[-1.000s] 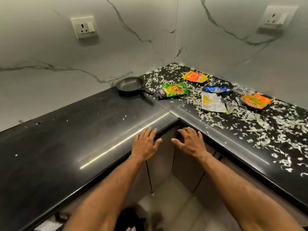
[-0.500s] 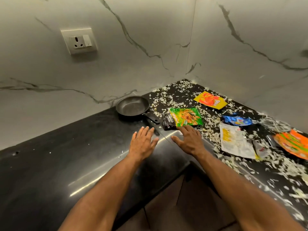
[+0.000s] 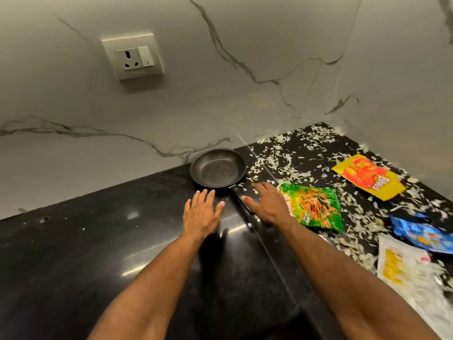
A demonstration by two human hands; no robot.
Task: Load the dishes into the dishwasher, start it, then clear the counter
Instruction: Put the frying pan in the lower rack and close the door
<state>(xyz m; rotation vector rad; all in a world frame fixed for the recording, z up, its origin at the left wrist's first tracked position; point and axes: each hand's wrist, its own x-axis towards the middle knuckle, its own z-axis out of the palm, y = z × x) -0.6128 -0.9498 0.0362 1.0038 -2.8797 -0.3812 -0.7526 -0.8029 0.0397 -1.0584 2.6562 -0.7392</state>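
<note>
A small black frying pan [image 3: 217,170] sits on the black counter [image 3: 98,241] against the marble wall, its handle pointing toward me and to the right. My left hand [image 3: 202,212] hovers flat just in front of the pan's rim, fingers straight. My right hand [image 3: 267,204] is open over the pan's handle, thumb beside it, and hides most of the handle. Neither hand holds anything. A green snack wrapper [image 3: 313,207] lies right of my right hand.
White shredded scraps [image 3: 289,153] litter the counter's right part. Among them lie a yellow-red wrapper [image 3: 367,176], a blue wrapper [image 3: 421,233] and a white-yellow wrapper [image 3: 411,268]. A wall socket [image 3: 133,56] sits above the counter.
Both hands have moved forward from the counter's front corner to the pan. The view has closed in on the pan and the wall.
</note>
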